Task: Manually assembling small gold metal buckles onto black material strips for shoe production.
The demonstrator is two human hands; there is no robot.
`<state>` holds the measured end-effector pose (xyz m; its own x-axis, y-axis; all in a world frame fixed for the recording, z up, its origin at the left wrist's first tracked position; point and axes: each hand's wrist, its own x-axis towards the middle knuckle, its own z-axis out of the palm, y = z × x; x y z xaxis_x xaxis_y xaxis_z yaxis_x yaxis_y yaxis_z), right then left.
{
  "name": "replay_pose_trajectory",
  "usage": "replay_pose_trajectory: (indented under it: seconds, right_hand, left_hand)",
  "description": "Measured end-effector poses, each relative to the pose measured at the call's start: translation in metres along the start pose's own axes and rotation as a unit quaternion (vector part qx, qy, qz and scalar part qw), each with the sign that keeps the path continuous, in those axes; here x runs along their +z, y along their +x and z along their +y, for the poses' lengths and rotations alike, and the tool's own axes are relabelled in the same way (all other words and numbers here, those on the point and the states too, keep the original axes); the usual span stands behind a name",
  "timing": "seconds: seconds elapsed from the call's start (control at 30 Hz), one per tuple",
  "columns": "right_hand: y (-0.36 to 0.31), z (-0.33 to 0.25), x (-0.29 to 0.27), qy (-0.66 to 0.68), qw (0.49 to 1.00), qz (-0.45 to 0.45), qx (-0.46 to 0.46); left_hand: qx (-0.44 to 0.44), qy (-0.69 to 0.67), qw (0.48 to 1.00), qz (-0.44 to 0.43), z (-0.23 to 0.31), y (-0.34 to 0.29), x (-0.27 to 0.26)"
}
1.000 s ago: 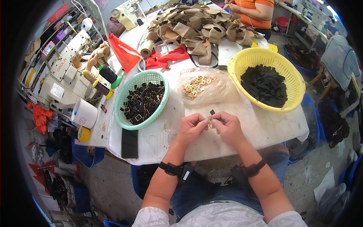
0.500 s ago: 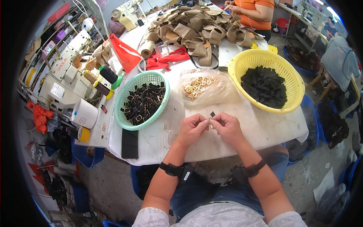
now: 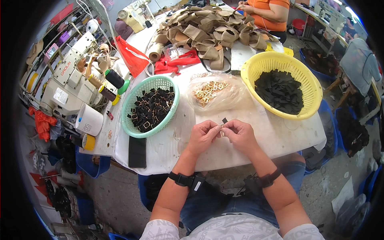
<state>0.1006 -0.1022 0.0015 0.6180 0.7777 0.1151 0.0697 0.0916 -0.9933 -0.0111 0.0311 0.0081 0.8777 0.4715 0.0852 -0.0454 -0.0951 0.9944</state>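
Over the near part of the white table, my left hand (image 3: 203, 136) and my right hand (image 3: 241, 135) meet fingertip to fingertip. My left fingers pinch a small gold-coloured metal buckle (image 3: 221, 125), partly hidden by the thumbs. Between my right thumb and finger is a short black fabric strip (image 3: 225, 120), its end poking up past the fingertips. Whether the strip passes through the buckle cannot be made out. Beyond my hands lies a clear plastic bag of gold buckles (image 3: 210, 93). At left, a mint-green basket (image 3: 126, 120) holds black strips with buckles; at right, a yellow basket (image 3: 314, 94) holds loose black strips.
A dark phone (image 3: 137, 153) lies below the green basket. Tan fabric pieces (image 3: 204, 30) are heaped at the far side, near a person in orange (image 3: 276, 14). Along the left stand a sewing machine (image 3: 68, 88), thread cones (image 3: 115, 79) and a white container (image 3: 89, 120).
My hands stay almost in place, and the buckle between my fingertips has turned slightly. At the left sewing machine, another person's hand has shifted.
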Motion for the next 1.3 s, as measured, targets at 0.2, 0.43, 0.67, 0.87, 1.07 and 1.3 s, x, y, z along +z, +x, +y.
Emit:
replay_pose_trajectory:
  seconds: [0.2, 0.43, 0.67, 0.87, 1.07, 1.3]
  right_hand:
    - [-0.002, -0.012, 0.000, 0.033, 0.999, 0.005, 0.016]
    - [-0.001, -0.009, -0.001, 0.040, 0.999, 0.002, 0.017]
    - [-0.001, -0.010, 0.000, 0.045, 0.999, -0.004, 0.015]
    - [0.000, -0.004, 0.002, 0.013, 1.000, 0.010, -0.004]
    - [-0.003, -0.002, 0.006, -0.097, 0.979, 0.132, -0.117]
    - [-0.007, -0.006, 0.006, -0.159, 0.952, 0.126, -0.229]
  left_hand:
    - [-0.003, 0.004, 1.000, 0.001, 0.002, -0.001, 0.001]
    - [0.019, 0.013, 1.000, -0.003, -0.002, 0.000, 0.002]
    - [0.010, 0.027, 1.000, 0.002, 0.000, -0.001, 0.002]
    - [0.015, -0.004, 1.000, 0.013, -0.002, -0.001, 0.003]
    - [-0.020, 0.002, 0.999, 0.028, 0.005, 0.000, 0.001]
    - [-0.007, -0.007, 0.999, 0.038, 0.002, 0.000, 0.001]
